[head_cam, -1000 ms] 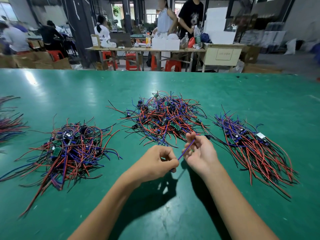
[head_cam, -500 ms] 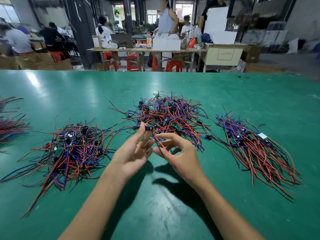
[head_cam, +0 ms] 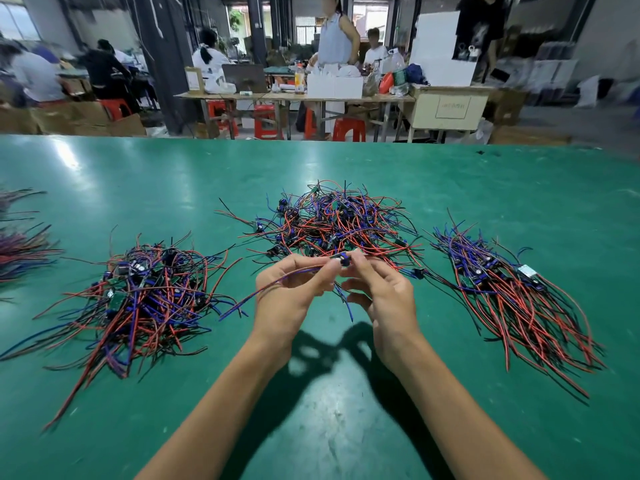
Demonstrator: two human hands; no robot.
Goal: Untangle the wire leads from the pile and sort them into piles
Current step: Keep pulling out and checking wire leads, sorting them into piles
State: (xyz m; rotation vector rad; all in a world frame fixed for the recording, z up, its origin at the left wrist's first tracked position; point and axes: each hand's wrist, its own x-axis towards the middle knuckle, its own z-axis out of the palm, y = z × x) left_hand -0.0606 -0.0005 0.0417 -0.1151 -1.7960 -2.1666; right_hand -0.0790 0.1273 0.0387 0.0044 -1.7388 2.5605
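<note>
Both hands met just in front of the tangled pile [head_cam: 341, 225] at the middle of the green surface [head_cam: 173, 174]. The left hand [head_cam: 294, 296] pinched a lead [head_cam: 277, 284] between thumb and fingertips, its red and blue wires trailing left and down, clear of the surface. The right hand [head_cam: 384, 299] pinched the small blue part [head_cam: 344, 261] at the lead's other end, its lower fingers loosely curled. So each grip was clenched on the same lead, which was held up between them, just short of the tangle.

The lead looked very light and limp: thin insulated wires that sagged under their own weight and would not hold a shape. The part at the end seemed the only stiff piece, so it was probably the best place to take hold, with the other hand steadying the wires close beside it. A hard tug on the wires alone might have strained the joints, and any strand caught in the tangle could have dragged others along.

A looser heap [head_cam: 138, 299] lay to the left, and a combed-out pile [head_cam: 519, 299] with its wires running one way lay to the right, both well apart from the hands. More wires [head_cam: 20, 247] showed at the far left edge.
</note>
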